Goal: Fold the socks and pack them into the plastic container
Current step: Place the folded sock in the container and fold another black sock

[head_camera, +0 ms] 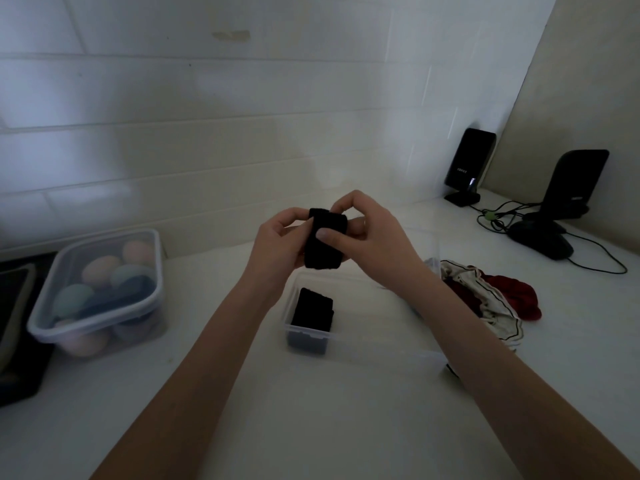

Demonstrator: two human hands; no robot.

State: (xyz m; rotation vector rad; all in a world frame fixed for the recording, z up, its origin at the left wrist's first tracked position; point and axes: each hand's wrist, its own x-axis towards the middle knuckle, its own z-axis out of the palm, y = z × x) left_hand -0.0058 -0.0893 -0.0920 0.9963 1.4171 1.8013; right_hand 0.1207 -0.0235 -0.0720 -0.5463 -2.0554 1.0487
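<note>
Broadly, a white bench (329, 427) runs along a tiled wall, and on it, in front of the person, stands a clear box (363, 344) with its top open. At the box's left end a folded black sock (313, 312) stands on edge against the wall. To the left sits a second clear tub (45, 320), lidded and filled with pastel and dark rolled bundles. Right of the box lies a loose pile of socks (491, 299), cream with dark trim and dark red. Held in the air above the box's far edge is a black sock (325, 239), folded into a compact, thick rectangle with a soft, fuzzy surface. The left hand (280, 244) grips its left side, fingers curled behind. The right hand (374, 237) is closed on its right side, thumb pressed flat across the front.
</note>
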